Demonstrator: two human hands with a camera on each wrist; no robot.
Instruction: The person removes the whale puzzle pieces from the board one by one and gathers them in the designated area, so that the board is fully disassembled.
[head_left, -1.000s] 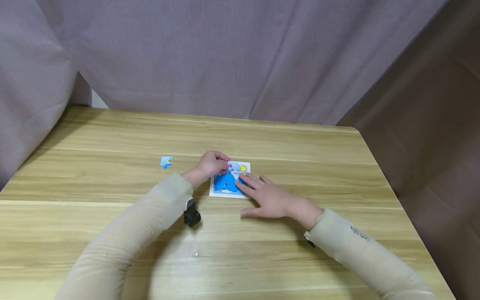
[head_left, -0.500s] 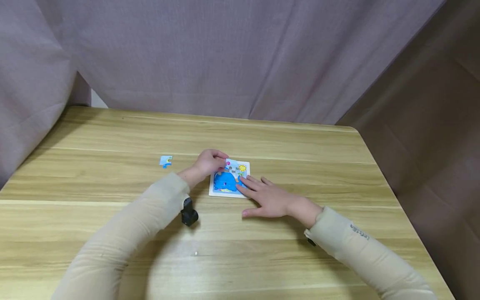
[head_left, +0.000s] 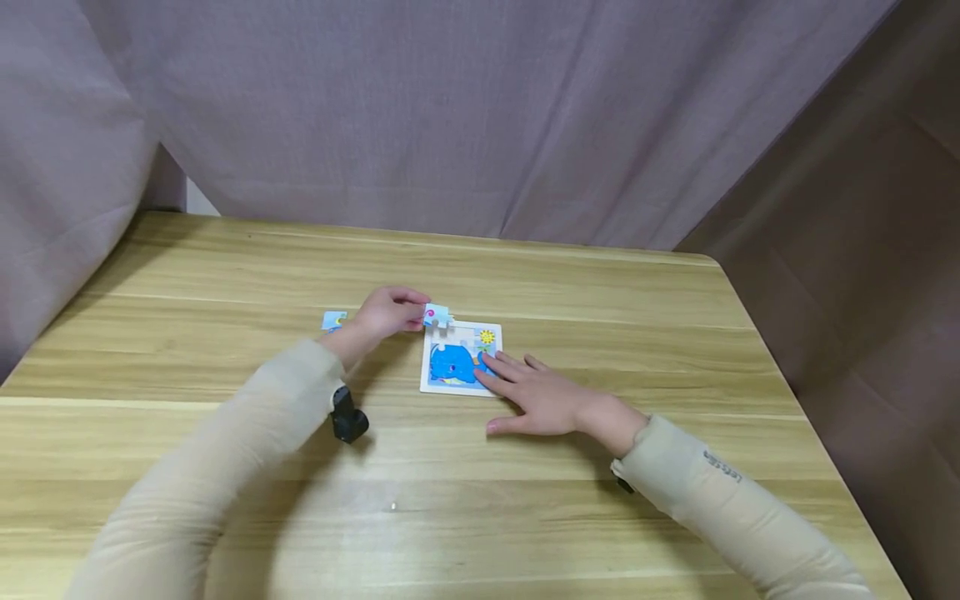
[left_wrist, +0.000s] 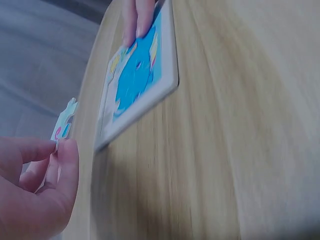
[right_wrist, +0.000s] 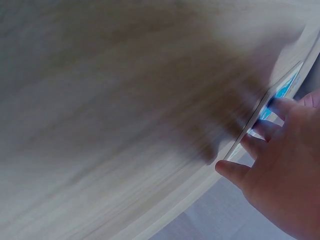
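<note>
A jigsaw piece (head_left: 436, 315) with a pink swirl is pinched between thumb and fingers of my left hand (head_left: 390, 312), raised just off the upper left corner of a white-framed puzzle (head_left: 453, 364). The left wrist view shows the same piece (left_wrist: 64, 120) at the fingertips. Blue whale pieces fill the lower part of the puzzle, a yellow sun sits at its upper right, and the pale backing shows at the upper left. My right hand (head_left: 538, 397) lies with fingers spread, its fingertips resting on the puzzle's right side; in the right wrist view the hand (right_wrist: 280, 155) partly covers the puzzle.
Another light blue jigsaw piece (head_left: 334, 319) lies on the wooden table (head_left: 570, 517) to the left, partly hidden by my left wrist. A black wrist camera (head_left: 348, 415) hangs under the left sleeve. Grey curtains (head_left: 375, 117) stand behind the table.
My left hand has lifted the swirl piece out of the puzzle's upper left and moved it left and away, baring the backing there. The right hand has stayed in place.
</note>
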